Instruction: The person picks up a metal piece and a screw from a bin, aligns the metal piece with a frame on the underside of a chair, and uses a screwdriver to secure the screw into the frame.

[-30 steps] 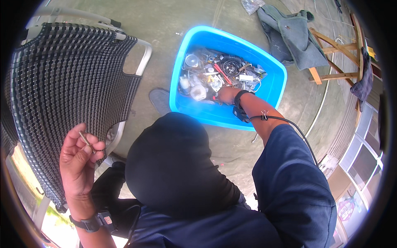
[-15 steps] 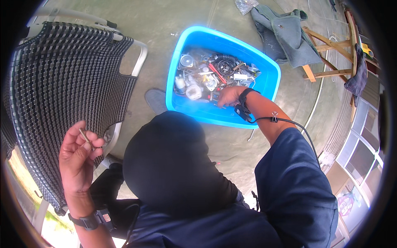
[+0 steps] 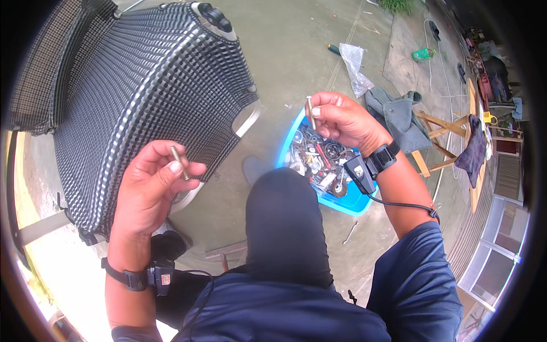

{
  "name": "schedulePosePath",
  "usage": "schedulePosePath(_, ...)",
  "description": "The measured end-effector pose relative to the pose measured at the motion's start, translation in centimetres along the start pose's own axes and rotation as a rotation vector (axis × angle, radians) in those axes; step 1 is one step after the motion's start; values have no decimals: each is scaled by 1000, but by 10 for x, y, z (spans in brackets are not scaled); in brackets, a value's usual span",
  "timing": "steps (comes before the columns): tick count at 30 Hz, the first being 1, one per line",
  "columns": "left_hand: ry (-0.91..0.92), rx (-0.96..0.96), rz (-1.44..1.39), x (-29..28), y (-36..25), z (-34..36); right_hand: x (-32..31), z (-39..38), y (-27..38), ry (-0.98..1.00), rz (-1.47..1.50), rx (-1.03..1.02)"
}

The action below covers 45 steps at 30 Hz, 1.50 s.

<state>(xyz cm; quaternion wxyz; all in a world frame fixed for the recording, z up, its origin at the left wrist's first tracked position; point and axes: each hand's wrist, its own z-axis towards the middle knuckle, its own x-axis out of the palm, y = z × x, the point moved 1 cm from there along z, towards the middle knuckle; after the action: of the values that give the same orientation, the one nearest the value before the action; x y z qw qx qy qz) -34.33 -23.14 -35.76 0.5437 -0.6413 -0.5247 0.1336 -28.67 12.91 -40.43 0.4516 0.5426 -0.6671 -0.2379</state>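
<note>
Bolts [image 3: 311, 113] (2, metallic) are pinched, 1 per hand [image 3: 346, 121].

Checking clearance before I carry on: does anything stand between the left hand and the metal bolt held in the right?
Nothing visible does. The space between the left hand and the metal bolt in the right hand looks open; the woven chair appears to lie behind it.

The left hand [image 3: 149, 185] pinches a small metal stick [image 3: 179, 162] near a black and white woven chair [image 3: 148, 91]. The right hand [image 3: 348, 121] pinches another metal stick [image 3: 311, 112], up over a blue tub [image 3: 352, 204] full of little bits. A gray cloth thing [image 3: 399, 117] lies near the tub, beside a wooden stand [image 3: 421, 163].
</note>
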Motion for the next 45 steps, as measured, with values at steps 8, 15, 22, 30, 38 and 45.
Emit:
schedulePosePath(8,-82,302,26,-41,-73,-79,238,44,63,476,-86,-137)
schedulePosePath(15,-132,440,-96,-102,-73,-122,344,58,40,540,-77,-100)
schedulePosePath(22,-185,365,-178,-139,-52,-141,373,83,3,584,-110,-39)
schedulePosePath(30,-228,368,-192,-159,-48,-156,397,97,-7,596,-157,12)
schedulePosePath(38,-242,389,-182,-165,-47,-161,404,99,-12,618,-161,12)
schedulePosePath(45,-228,378,-166,-163,-46,-161,404,96,-10,616,-137,30)
